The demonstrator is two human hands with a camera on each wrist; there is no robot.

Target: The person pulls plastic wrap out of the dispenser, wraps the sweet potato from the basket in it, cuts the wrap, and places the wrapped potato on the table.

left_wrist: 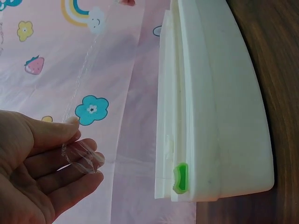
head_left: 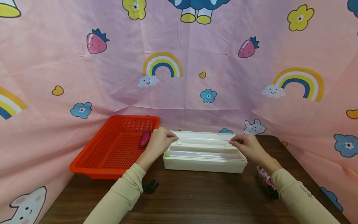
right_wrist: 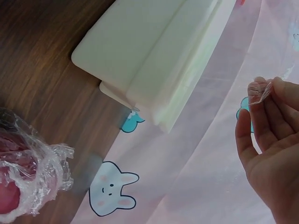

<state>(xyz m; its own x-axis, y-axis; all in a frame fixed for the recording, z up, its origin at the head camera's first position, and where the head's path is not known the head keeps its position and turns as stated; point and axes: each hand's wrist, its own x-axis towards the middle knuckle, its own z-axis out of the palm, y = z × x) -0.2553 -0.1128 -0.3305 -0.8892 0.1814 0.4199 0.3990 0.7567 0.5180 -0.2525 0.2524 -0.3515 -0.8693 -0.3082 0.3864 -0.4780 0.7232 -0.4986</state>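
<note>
A white cling film dispenser [head_left: 205, 165] stands on the table with its lid raised and a green slider [left_wrist: 181, 178] at its left end. My left hand [head_left: 160, 141] pinches one corner of a sheet of clear cling film [left_wrist: 83, 158] between thumb and fingers, above the dispenser's left end. Over the right end, my right hand [head_left: 248, 146] pinches the other corner of the film, bunched at the fingertips in the right wrist view. Between both hands the film's edge runs as a thin taut line in the left wrist view.
To the left stands a red plastic basket [head_left: 114, 152] holding a purple-red oblong thing [head_left: 145, 138]. A reddish thing wrapped in film [right_wrist: 28, 172] lies right of the dispenser, partly behind my right forearm. A patterned pink cloth [head_left: 195, 115] hangs behind the dark wooden table [head_left: 193, 196].
</note>
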